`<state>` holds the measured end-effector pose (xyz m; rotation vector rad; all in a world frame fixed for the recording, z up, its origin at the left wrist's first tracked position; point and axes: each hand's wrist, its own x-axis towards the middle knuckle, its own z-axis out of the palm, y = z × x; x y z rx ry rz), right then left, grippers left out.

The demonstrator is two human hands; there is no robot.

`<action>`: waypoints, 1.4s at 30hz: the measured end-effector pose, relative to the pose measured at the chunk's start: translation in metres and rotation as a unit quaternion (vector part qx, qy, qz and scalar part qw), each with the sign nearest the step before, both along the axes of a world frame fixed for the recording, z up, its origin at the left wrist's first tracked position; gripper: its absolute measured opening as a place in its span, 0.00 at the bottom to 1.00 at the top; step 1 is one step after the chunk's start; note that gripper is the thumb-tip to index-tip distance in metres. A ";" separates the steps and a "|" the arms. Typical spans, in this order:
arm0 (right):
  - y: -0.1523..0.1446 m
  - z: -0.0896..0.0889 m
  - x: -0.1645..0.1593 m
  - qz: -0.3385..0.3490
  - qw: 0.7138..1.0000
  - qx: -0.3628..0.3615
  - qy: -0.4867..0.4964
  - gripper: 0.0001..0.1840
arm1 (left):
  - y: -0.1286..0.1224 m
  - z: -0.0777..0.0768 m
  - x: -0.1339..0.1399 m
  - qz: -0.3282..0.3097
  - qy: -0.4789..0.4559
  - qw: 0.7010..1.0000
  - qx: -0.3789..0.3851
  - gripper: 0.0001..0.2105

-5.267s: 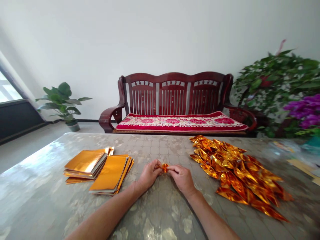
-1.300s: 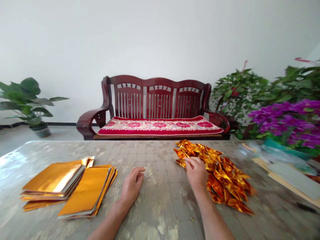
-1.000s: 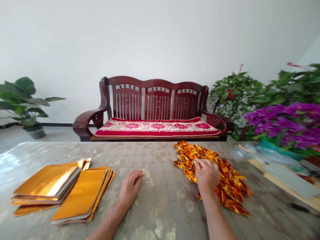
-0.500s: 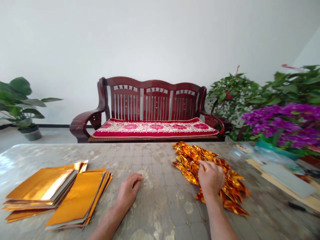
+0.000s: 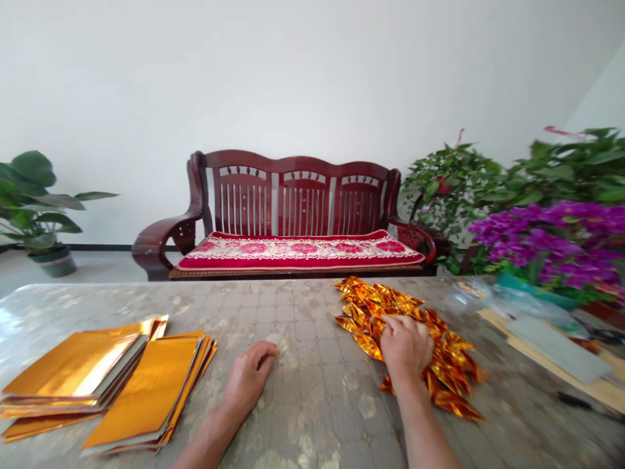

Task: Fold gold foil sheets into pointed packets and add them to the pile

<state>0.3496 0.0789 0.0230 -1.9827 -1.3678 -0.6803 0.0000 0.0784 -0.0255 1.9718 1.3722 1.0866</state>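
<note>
Your left hand (image 5: 250, 376): released; right hand (image 5: 407, 348): grip unclear, at folded foils (image 5: 448, 358) near surface's (image 5: 303, 378) far edge. Likely crushable; pinch tips.

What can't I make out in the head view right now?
All in the head view:
Right hand: its own back hides whether its grip holds a piece.
Folded foil pile: the right hand covers part, and overlapping pieces hide the count.
Left hand: its back hides the palm.
Black object: too blurred to identify.
Potted plant: cut off by the picture's left edge.
Purple flowers: cut off by the right edge.
</note>
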 end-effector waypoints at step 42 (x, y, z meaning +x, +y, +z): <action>-0.017 -0.028 -0.130 0.417 0.903 -0.062 0.076 0.20 | 0.002 0.104 -0.090 0.229 0.340 0.912 -0.027 0.14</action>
